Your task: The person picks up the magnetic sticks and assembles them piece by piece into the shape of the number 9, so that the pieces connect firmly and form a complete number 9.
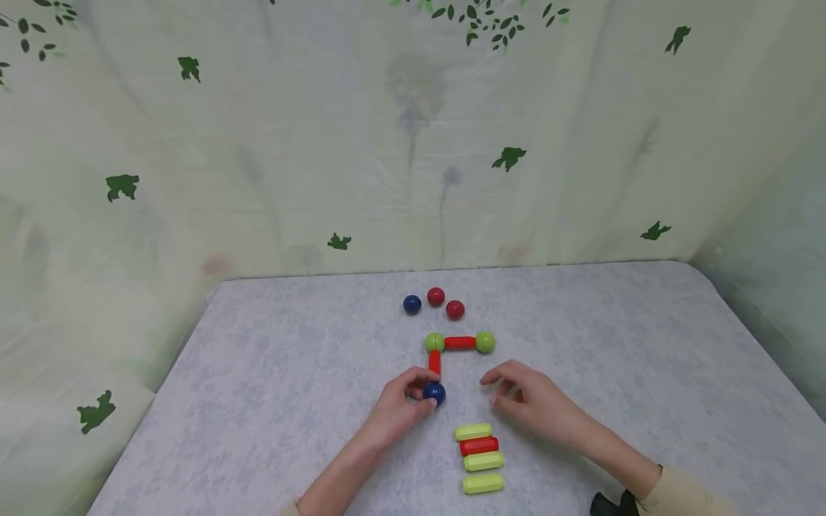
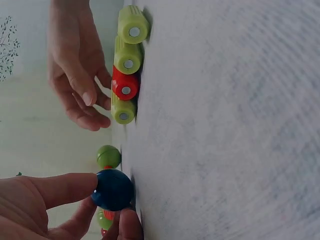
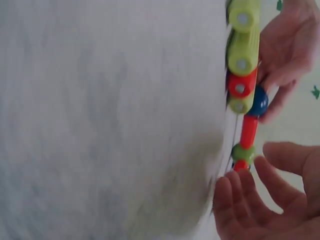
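The blue ball (image 1: pixel 434 393) sits on the grey table (image 1: pixel 258 373), touching the near end of a short upright red rod (image 1: pixel 435 362). Left hand (image 1: pixel 403 405) pinches this ball between thumb and fingertips. The red rod joins a green ball (image 1: pixel 434 342), from which a second red rod (image 1: pixel 459 342) runs to another green ball (image 1: pixel 485 342). Right hand (image 1: pixel 523 398) hovers just right of the structure, fingers loosely spread, holding nothing. Four spare rods (image 1: pixel 479 459), three green and one red, lie stacked nearer the person. Three loose balls (image 1: pixel 435 301) rest beyond
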Demonstrator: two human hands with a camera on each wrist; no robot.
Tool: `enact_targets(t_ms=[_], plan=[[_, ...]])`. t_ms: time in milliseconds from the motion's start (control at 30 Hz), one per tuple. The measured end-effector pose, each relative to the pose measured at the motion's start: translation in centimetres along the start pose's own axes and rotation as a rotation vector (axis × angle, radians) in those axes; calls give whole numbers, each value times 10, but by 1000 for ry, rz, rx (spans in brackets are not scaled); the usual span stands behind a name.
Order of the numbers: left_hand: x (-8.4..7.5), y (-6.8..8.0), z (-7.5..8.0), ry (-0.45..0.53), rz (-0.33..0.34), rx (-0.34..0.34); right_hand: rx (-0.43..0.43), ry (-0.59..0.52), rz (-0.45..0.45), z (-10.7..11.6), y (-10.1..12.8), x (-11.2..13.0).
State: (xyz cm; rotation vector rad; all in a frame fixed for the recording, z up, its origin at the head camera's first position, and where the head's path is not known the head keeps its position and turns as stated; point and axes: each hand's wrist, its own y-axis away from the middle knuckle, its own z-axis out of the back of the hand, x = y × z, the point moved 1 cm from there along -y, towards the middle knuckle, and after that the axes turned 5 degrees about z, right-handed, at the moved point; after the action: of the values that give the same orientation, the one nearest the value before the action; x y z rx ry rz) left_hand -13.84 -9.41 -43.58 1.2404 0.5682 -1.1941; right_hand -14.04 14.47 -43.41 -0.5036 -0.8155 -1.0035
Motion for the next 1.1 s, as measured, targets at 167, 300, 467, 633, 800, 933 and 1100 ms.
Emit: enact_targets(t_ms=[167, 300, 467, 633, 800, 933, 1100], plan=[[-2, 1, 1, 21, 30, 7, 174, -26, 24, -7, 8, 6], [-1, 1, 2, 44, 39, 20, 246, -36, -19, -11, 7, 8], [1, 1, 3, 56, 34, 41, 288, -49, -31, -14, 5, 7], [1, 1, 4, 65, 37, 52, 288, -51, -8, -14, 6, 6], [1, 3, 5, 71, 6, 55, 277, -2, 21, -16, 5, 7], [2, 4, 7, 84, -19, 63, 247, 16, 9, -16, 4, 8], [2, 4, 8, 75, -26, 71, 183, 9, 42, -14, -1, 8]])
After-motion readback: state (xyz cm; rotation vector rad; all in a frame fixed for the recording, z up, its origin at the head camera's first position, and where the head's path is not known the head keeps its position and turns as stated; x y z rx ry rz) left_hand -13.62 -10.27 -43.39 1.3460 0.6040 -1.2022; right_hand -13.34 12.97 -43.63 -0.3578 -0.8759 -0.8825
